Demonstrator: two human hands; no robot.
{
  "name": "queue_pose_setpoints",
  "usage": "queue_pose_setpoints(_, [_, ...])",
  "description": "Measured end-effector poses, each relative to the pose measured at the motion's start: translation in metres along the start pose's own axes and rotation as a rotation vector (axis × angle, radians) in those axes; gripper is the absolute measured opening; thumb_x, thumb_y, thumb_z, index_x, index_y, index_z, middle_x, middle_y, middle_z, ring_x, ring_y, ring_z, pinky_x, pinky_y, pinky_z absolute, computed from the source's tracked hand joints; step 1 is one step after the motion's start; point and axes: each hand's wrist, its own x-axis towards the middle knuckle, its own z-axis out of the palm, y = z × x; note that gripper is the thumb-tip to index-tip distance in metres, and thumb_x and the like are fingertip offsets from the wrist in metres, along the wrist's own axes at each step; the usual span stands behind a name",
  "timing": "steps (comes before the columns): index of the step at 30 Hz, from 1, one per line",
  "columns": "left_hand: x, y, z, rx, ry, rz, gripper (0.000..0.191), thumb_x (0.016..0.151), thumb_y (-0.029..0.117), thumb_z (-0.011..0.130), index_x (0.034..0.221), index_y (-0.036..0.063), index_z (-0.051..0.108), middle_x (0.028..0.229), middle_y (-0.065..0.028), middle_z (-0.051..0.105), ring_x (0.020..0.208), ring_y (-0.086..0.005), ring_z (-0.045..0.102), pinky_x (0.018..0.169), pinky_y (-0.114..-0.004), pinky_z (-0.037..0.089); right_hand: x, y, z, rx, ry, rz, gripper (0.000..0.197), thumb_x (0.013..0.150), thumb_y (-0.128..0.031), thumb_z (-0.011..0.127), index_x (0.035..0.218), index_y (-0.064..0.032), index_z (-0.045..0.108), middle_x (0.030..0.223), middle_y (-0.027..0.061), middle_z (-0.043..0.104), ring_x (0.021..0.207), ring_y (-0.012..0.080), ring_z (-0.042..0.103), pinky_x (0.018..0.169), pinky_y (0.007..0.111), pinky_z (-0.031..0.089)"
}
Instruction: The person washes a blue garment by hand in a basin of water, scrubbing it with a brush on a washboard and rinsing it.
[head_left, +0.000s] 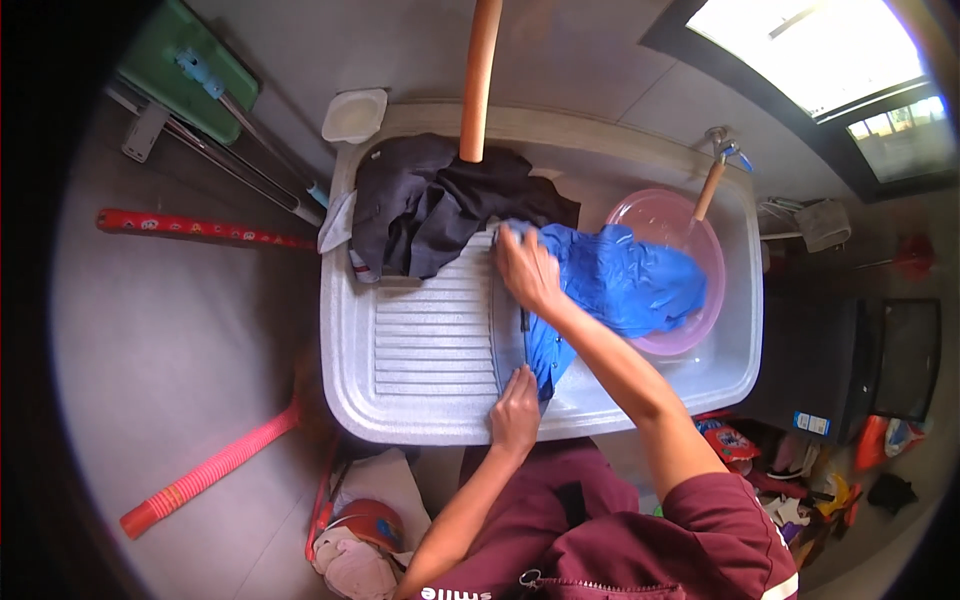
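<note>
A wet blue garment (615, 277) with snaps lies across a washboard sink (352, 405). Its grey-blue band (508, 330) is stretched over the ribbed washboard (435, 337), while the far end hangs into a pink plastic basin (718, 300). My left hand (516, 409) pinches the band's near end by the sink's front rim. At the other end, my right hand (529, 270) has its fingers closed on the cloth; motion blurs the fingertips. From a wall tap (720, 146) with an orange hose piece (709, 191), water runs into the basin.
Dark wet clothing (442, 202) is heaped at the sink's back left, under a hanging orange pipe (480, 82). A white plastic dish (355, 116) sits on the back-left corner. Mop handles (255, 135) lean at left; a black cabinet (810, 360) stands right of the sink.
</note>
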Motion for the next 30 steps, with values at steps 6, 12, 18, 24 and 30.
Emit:
queue_pose_setpoints(6, [0.0, -0.003, -0.003, 0.023, -0.018, -0.027, 0.023, 0.078, -0.001, 0.051, 0.097, -0.0024, 0.063, 0.111, -0.0144, 0.062, 0.103, -0.0265, 0.06, 0.08, -0.032, 0.052, -0.095, -0.018, -0.016, -0.021, -0.166, -0.186, 0.037, 0.085, -0.027, 0.055, 0.119, -0.0181, 0.046, 0.089, 0.022, 0.05, 0.061, 0.036, 0.056, 0.045, 0.044, 0.048])
queue_pose_setpoints(12, [0.008, 0.011, -0.006, 0.006, -0.027, 0.007, 0.023, 0.078, -0.002, 0.05, 0.098, -0.0034, 0.062, 0.109, -0.0144, 0.062, 0.103, -0.0275, 0.06, 0.081, -0.033, 0.052, 0.019, 0.013, 0.02, 0.033, 0.018, 0.13, 0.024, 0.086, -0.027, 0.053, 0.107, -0.0155, 0.049, 0.085, 0.0224, 0.051, 0.06, 0.0398, 0.058, 0.048, 0.048, 0.046])
queue_pose_setpoints(18, [0.0, -0.003, -0.003, 0.04, -0.04, -0.047, 0.022, 0.079, 0.002, 0.052, 0.098, -0.0019, 0.062, 0.106, -0.0141, 0.063, 0.1, -0.0285, 0.061, 0.079, -0.035, 0.052, -0.104, -0.012, -0.022, 0.042, -0.232, -0.205, 0.033, 0.085, -0.028, 0.054, 0.116, -0.0192, 0.048, 0.091, 0.0233, 0.051, 0.059, 0.0374, 0.056, 0.047, 0.046, 0.048])
queue_pose_setpoints(24, [0.008, 0.011, -0.002, 0.05, 0.006, -0.006, 0.021, 0.081, 0.0, 0.05, 0.098, -0.0038, 0.062, 0.106, -0.0141, 0.063, 0.099, -0.0274, 0.062, 0.078, -0.033, 0.053, 0.012, 0.008, 0.017, -0.041, 0.077, 0.06, 0.031, 0.084, -0.025, 0.056, 0.113, -0.016, 0.05, 0.084, 0.0182, 0.052, 0.063, 0.0342, 0.059, 0.047, 0.043, 0.05])
queue_pose_setpoints(30, [-0.004, -0.005, -0.002, 0.027, -0.013, -0.098, 0.025, 0.078, 0.004, 0.057, 0.102, 0.001, 0.062, 0.11, -0.0149, 0.061, 0.101, -0.0288, 0.06, 0.08, -0.036, 0.051, -0.094, -0.014, -0.024, 0.136, -0.214, -0.237, 0.033, 0.085, -0.026, 0.055, 0.117, -0.0205, 0.049, 0.085, 0.0205, 0.049, 0.061, 0.0358, 0.057, 0.043, 0.046, 0.047])
